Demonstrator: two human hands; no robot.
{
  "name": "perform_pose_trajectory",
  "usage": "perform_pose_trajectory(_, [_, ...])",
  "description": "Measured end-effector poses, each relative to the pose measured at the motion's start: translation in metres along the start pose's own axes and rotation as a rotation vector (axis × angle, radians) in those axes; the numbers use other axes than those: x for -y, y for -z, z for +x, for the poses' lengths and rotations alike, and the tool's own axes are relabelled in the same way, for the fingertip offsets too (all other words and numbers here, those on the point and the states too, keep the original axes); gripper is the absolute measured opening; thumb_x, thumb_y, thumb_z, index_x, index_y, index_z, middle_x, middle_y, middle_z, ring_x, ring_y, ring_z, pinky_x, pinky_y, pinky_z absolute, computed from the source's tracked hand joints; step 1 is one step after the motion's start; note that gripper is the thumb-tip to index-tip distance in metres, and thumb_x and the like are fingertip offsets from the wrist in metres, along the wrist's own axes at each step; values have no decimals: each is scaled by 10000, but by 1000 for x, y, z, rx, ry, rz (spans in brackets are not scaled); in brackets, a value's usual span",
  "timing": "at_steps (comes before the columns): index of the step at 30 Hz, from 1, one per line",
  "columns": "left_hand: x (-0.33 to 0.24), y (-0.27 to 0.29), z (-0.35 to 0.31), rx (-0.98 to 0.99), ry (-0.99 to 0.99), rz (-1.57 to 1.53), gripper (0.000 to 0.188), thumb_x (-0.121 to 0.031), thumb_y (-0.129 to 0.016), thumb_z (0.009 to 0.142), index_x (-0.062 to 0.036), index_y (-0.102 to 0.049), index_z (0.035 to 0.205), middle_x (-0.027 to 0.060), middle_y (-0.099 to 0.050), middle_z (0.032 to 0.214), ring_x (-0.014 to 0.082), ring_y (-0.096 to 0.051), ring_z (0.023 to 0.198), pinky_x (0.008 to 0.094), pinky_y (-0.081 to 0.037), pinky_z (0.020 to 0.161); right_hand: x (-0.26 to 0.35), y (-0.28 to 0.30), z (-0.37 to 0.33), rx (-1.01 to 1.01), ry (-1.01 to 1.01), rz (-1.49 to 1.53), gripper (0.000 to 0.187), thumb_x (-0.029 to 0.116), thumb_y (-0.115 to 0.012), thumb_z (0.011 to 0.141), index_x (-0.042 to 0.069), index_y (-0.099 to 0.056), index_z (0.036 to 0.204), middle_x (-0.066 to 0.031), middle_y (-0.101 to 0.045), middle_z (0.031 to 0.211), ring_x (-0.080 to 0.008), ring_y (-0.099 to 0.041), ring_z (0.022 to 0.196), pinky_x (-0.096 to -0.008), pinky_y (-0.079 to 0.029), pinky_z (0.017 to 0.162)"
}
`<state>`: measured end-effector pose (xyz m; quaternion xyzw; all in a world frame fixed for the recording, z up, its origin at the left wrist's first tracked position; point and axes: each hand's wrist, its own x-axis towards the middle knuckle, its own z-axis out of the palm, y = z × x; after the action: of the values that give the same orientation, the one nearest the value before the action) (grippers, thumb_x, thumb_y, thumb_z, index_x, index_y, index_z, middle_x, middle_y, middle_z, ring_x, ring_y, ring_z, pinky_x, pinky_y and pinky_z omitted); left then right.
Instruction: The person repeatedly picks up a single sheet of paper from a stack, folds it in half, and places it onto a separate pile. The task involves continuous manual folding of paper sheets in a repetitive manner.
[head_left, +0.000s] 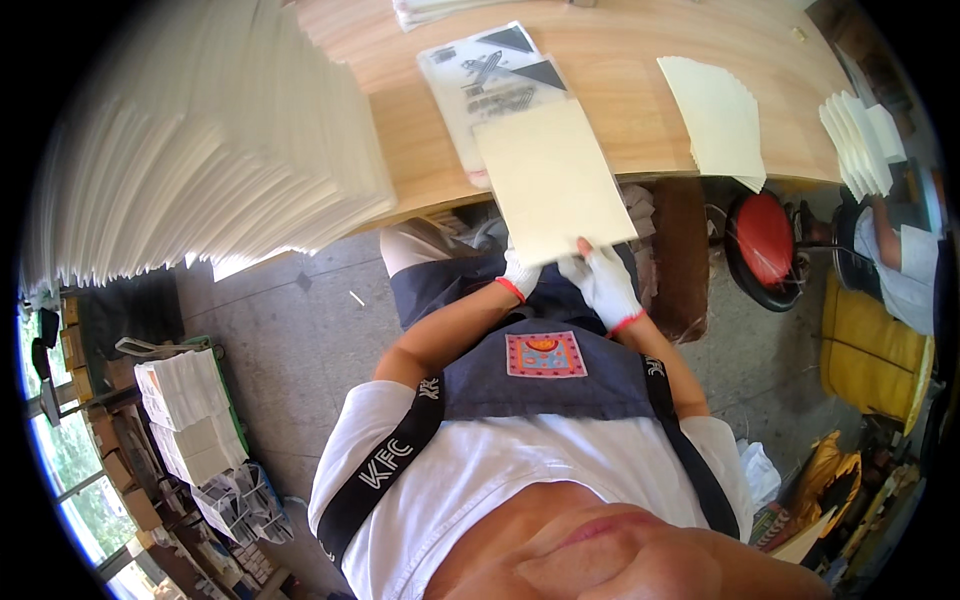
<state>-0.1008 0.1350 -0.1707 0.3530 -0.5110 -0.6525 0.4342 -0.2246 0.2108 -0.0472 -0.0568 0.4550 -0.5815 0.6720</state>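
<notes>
A cream paper sheet [552, 178], perhaps several together, reaches over the table's near edge toward me. Clear plastic shows along its right side, but I cannot tell whether the paper lies inside a bag. Beneath its far end are clear plastic bags [462, 110] with black printing. Both my hands wear white gloves with red cuffs. My left hand [521, 273] holds the near left corner, its fingers mostly hidden under the paper. At the near right edge, my right hand [604, 285] is closed on the paper, thumb uppermost.
A tall mass of stacked white paper [230, 170] fills the table's left side. Fanned cream sheets [715, 118] lie to the right on the wooden table [620, 60]. Beyond them is another paper bundle [858, 145]. A red stool [764, 240] and another person's arm [885, 232] are at right.
</notes>
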Motion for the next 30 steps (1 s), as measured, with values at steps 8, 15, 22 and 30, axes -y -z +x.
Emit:
perform_pose_trajectory(8, [-61, 5, 9, -215, 484, -373, 226, -87, -459, 872, -29, -548, 1071, 83, -629, 918, 191, -635, 807, 299, -543, 647, -1, -31, 73, 153, -119, 315, 291, 175, -394, 960, 9, -440, 1195, -170, -604, 960, -282, -633, 858, -403, -552, 768])
perform_pose_trajectory(15, [-109, 54, -9, -215, 392, -7, 213, -209, -548, 897, -19, -577, 988, 31, -590, 896, 127, -575, 761, 267, -538, 630, 19, -52, 47, 321, 300, -1283, 308, 264, -486, 892, 91, -484, 1146, -131, -651, 794, -217, -647, 658, -351, -457, 502])
perform_pose_trajectory(22, [-106, 75, -3, -99, 425, 46, 195, -182, -518, 901, 2, -582, 917, 80, -635, 873, 149, -634, 739, 250, -531, 621, -3, -76, 72, 395, 787, -2033, 192, 262, -515, 837, 123, -492, 968, -132, -628, 713, -312, -621, 659, -433, -466, 546])
perform_pose_trajectory(30, [-120, 82, -25, -108, 374, 258, 202, -179, -535, 901, 18, -581, 900, 71, -629, 821, 128, -618, 706, 241, -511, 626, 115, 82, 71, -311, 568, -93, 92, 70, -436, 822, 14, -504, 794, -95, -572, 738, -139, -528, 612, -242, -446, 538])
